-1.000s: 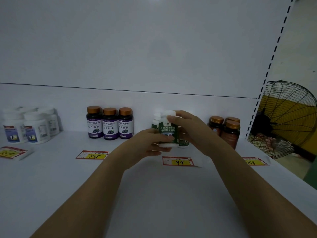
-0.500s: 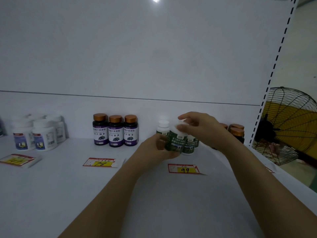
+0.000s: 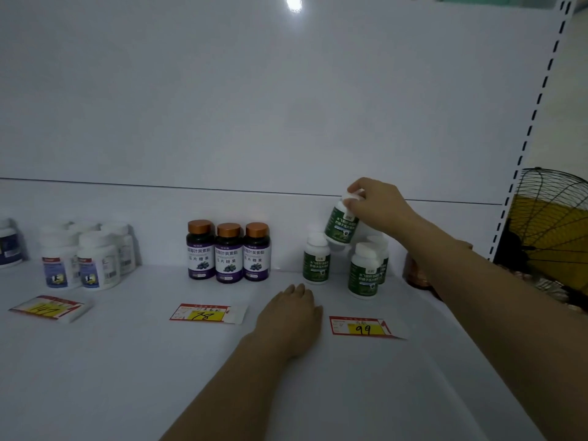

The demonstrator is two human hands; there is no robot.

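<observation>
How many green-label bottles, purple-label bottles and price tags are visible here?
Green-label bottles: 4, one gripped by the right hand
Purple-label bottles: 3
Price tags: 3
Total: 10

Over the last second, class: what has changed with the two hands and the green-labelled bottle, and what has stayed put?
The left hand let go of the green-labelled bottle and dropped to rest on the shelf. The right hand, pinching the cap, lifted the bottle alone, tilted, above the standing green bottles. The purple-labelled bottles and the price tags stayed where they were.
</observation>
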